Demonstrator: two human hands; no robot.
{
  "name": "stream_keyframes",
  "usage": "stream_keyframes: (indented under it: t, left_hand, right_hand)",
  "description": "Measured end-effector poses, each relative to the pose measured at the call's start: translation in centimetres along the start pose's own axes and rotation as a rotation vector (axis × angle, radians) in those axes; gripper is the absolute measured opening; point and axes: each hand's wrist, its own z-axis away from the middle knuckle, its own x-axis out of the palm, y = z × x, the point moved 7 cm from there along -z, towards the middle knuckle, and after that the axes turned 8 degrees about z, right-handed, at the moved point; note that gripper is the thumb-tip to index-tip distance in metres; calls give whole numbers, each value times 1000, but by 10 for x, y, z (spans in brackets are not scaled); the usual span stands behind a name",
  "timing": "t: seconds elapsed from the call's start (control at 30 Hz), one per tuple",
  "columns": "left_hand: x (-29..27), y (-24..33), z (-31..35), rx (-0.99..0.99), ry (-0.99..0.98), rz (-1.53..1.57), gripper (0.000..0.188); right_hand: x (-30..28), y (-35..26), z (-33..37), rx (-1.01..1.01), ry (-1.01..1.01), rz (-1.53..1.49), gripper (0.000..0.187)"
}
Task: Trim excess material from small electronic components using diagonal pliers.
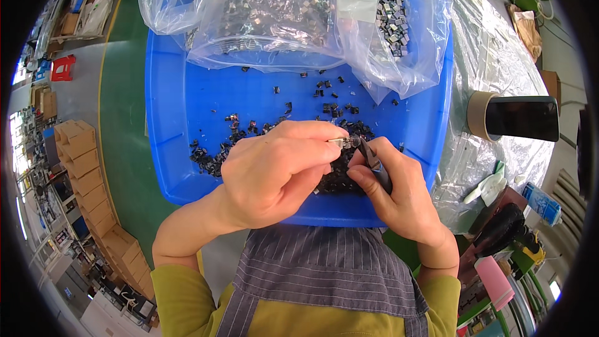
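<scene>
Over the near part of a blue plastic tray [168, 100], my left hand [271, 175] pinches a small shiny part [344, 142] between thumb and forefinger. My right hand [405, 196] is closed round dark-handled pliers [379, 168], whose jaws meet the part's right end; whether they bite on it cannot be made out. Below my hands lies a heap of tiny black pieces [209, 161], partly covered by them. Farther back in the tray, a clear bag [274, 25] holds many small parts. Another clear bag [393, 22] at its right contains dark, square-faced pieces.
Right of the tray, silvery sheeting [474, 43] covers a surface. On it, a dark-screened phone [524, 117] leans by a tape roll [479, 115], with a white glove-like item [490, 188] nearer me. Stacked cardboard boxes [93, 175] stand at left beyond a green floor strip [125, 118].
</scene>
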Motion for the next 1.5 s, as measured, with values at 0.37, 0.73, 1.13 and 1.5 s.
stream_keyframes:
  t: [0.37,0.73,1.13,1.5]
  left_hand:
    - [0,-1,1,8,-17,26,30]
    - [1,0,1,10,2,-4,30]
    - [7,-17,3,-416,-103,80,13]
    - [-32,-65,-33,-243,16,-592,7]
  right_hand:
    - [2,2,1,38,-94,-94,17]
    - [1,2,1,31,-68,-93,17]
    - [-28,10,8,-165,298,-397,12]
    - [-32,13,12,-249,313,-556,14]
